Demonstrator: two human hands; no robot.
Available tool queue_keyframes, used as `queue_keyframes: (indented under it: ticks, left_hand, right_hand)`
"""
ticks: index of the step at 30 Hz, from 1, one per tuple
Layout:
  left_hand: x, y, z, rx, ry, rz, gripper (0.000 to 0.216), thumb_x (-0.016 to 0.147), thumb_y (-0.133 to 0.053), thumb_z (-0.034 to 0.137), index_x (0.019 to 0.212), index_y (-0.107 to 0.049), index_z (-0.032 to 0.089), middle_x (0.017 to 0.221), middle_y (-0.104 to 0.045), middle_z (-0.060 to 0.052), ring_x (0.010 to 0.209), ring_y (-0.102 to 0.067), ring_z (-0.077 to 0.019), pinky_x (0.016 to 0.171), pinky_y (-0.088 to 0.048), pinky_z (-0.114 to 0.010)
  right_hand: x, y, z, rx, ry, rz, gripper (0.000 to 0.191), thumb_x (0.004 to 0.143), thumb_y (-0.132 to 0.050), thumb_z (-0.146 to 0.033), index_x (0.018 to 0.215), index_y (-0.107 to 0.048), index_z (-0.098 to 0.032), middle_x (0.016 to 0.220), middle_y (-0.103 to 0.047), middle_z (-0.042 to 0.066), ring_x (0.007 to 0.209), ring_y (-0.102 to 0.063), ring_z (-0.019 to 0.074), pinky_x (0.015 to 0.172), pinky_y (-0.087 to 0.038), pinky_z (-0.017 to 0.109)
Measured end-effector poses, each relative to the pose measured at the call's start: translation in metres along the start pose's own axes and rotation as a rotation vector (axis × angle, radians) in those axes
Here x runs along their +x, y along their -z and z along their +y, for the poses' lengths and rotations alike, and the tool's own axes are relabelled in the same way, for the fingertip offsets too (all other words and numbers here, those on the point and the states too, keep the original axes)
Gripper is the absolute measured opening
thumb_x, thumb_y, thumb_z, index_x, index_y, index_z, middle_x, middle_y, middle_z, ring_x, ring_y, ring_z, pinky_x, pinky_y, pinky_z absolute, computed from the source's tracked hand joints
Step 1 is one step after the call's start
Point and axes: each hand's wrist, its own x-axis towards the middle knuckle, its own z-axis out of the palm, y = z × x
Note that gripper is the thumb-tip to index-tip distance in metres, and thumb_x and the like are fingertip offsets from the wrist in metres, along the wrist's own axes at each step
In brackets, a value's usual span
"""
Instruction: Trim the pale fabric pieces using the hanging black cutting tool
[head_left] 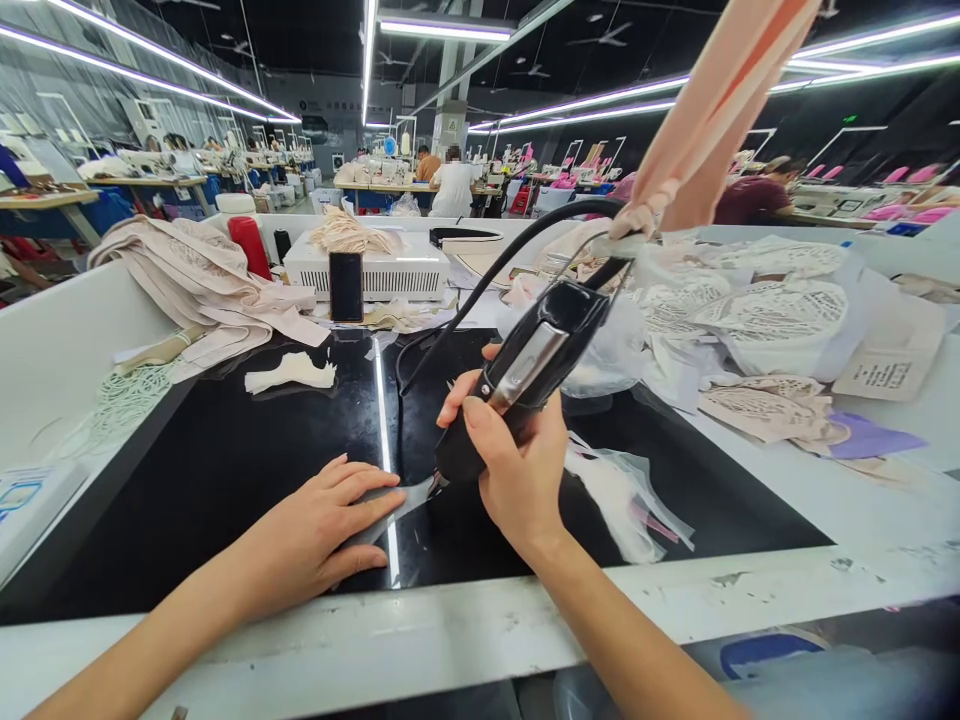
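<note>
With left hand (337, 520) (fingers apart), press strip (411, 500) flat by near edge of table (442, 622), steadying trimmer (529, 360) clamped in right hand (519, 465).

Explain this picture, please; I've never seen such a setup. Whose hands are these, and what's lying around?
No robot: a person works bare-handed, seen from a head-worn camera looking forward and down. The right hand grips a black corded trimmer-like tool, its tip at a thin translucent strip. The left hand rests on that strip, over a glossy black work surface. A white scrap lies farther back, pale fabric at left, lace pieces at right; a smartphone stands behind.
</note>
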Motion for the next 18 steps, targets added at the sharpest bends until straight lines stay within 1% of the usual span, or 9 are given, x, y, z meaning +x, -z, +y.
queue_keyframes:
  ticks: [4,6,7,9,12,14,15,16,18]
  left_hand:
    - [-0.001,0.001,0.0,-0.017,0.002,-0.006,0.049,0.102,-0.052,0.037,0.15,-0.042,0.033,0.15,-0.051,-0.007,0.138,-0.047,-0.0265,0.121,-0.025,-0.057]
    - [-0.003,0.0,-0.001,-0.048,0.017,0.031,0.047,0.103,-0.049,0.037,0.149,-0.043,0.031,0.15,-0.051,-0.006,0.138,-0.047,-0.0247,0.122,-0.028,-0.052]
    - [-0.003,-0.001,-0.002,-0.068,0.041,0.071,0.044,0.104,-0.047,0.037,0.148,-0.045,0.03,0.15,-0.05,-0.006,0.138,-0.047,-0.0236,0.121,-0.032,-0.049]
    - [-0.004,-0.005,-0.006,-0.106,0.137,0.181,0.04,0.105,-0.044,0.037,0.143,-0.05,0.027,0.149,-0.051,-0.007,0.136,-0.049,-0.023,0.117,-0.039,-0.044]
    - [-0.002,-0.012,-0.013,-0.148,0.282,0.321,0.032,0.101,-0.051,0.036,0.13,-0.06,0.024,0.142,-0.056,-0.009,0.132,-0.053,-0.0265,0.114,-0.042,-0.048]
    - [0.0,-0.015,-0.015,-0.16,0.318,0.358,0.024,0.098,-0.056,0.034,0.118,-0.064,0.024,0.138,-0.059,-0.009,0.129,-0.054,-0.0282,0.113,-0.042,-0.05]
    - [0.001,-0.016,-0.016,-0.165,0.323,0.365,0.019,0.097,-0.057,0.032,0.112,-0.065,0.024,0.136,-0.059,-0.009,0.128,-0.055,-0.0282,0.112,-0.043,-0.051]
    - [0.002,-0.017,-0.016,-0.17,0.327,0.37,0.014,0.096,-0.057,0.029,0.107,-0.065,0.024,0.135,-0.06,-0.008,0.128,-0.055,-0.0278,0.111,-0.043,-0.05]
    - [0.004,-0.018,-0.014,-0.188,0.339,0.379,0.007,0.095,-0.057,0.024,0.097,-0.063,0.024,0.131,-0.062,-0.007,0.127,-0.055,-0.0265,0.109,-0.044,-0.048]
  right_hand:
    - [0.0,-0.001,0.0,-0.018,-0.009,0.006,0.022,0.082,-0.074,-0.027,0.096,-0.057,-0.025,0.08,-0.067,-0.006,0.063,-0.063,0.0109,0.063,-0.054,0.025]
    - [0.0,-0.001,0.0,-0.011,-0.017,-0.002,0.023,0.082,-0.074,-0.028,0.097,-0.057,-0.025,0.081,-0.067,-0.006,0.063,-0.063,0.0108,0.064,-0.054,0.026]
    - [0.0,-0.001,0.0,-0.008,-0.015,-0.003,0.024,0.082,-0.075,-0.029,0.098,-0.057,-0.025,0.081,-0.067,-0.006,0.064,-0.063,0.0108,0.064,-0.054,0.026]
    - [0.001,0.001,-0.001,-0.009,0.0,-0.009,0.025,0.083,-0.075,-0.03,0.099,-0.057,-0.026,0.083,-0.066,-0.006,0.066,-0.063,0.0108,0.067,-0.054,0.026]
    - [0.004,0.004,-0.004,-0.062,0.03,-0.051,0.031,0.082,-0.077,-0.033,0.105,-0.057,-0.027,0.089,-0.067,-0.004,0.071,-0.064,0.0121,0.072,-0.055,0.028]
    - [0.006,0.007,-0.005,-0.125,0.055,-0.076,0.041,0.081,-0.078,-0.035,0.115,-0.055,-0.027,0.1,-0.068,0.0,0.08,-0.066,0.0149,0.079,-0.056,0.032]
    - [0.007,0.009,-0.005,-0.163,0.08,-0.067,0.047,0.081,-0.078,-0.035,0.12,-0.054,-0.028,0.106,-0.067,0.002,0.088,-0.067,0.0168,0.084,-0.055,0.034]
    - [0.007,0.012,-0.005,-0.205,0.12,-0.037,0.051,0.081,-0.078,-0.035,0.125,-0.053,-0.028,0.113,-0.066,0.003,0.096,-0.067,0.0185,0.088,-0.054,0.035]
    - [0.006,0.018,-0.004,-0.292,0.263,0.088,0.052,0.083,-0.076,-0.03,0.129,-0.053,-0.029,0.12,-0.062,0.004,0.109,-0.063,0.0204,0.094,-0.052,0.037]
